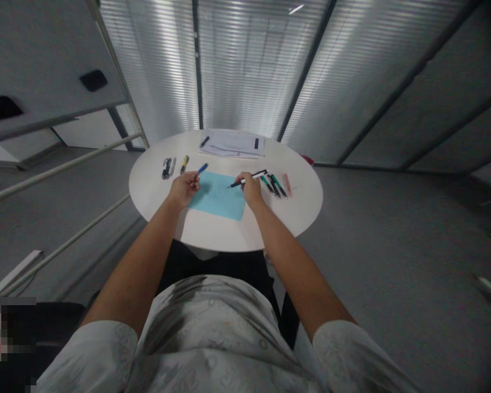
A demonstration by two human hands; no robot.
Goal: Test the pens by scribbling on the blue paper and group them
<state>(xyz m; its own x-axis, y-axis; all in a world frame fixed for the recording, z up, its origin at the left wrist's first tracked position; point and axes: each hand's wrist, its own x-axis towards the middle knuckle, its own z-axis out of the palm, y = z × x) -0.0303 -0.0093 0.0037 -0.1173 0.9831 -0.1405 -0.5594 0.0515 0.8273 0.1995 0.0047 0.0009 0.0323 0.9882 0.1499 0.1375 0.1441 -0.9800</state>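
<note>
My left hand (184,189) is closed on a blue pen (203,168), whose one end sticks out past the fingertips. Between the fingers of my right hand (250,189) is a black-and-white pen (253,177), tilted with its tip pointing left and down over a light blue sheet of paper (223,204). Whether the tip touches the sheet I cannot tell. Faint writing shows on the sheet, which lies between both hands. Just right of my right hand lie several green-and-black pens (275,186) side by side.
The round white table (298,213) also bears a stack of white papers (233,143) at the back with a dark pen (204,142) on it. Dark and grey pens (167,168) and a yellow marker (184,164) lie left. A pink strip (288,185) lies right. Metal rails (65,166) stand left.
</note>
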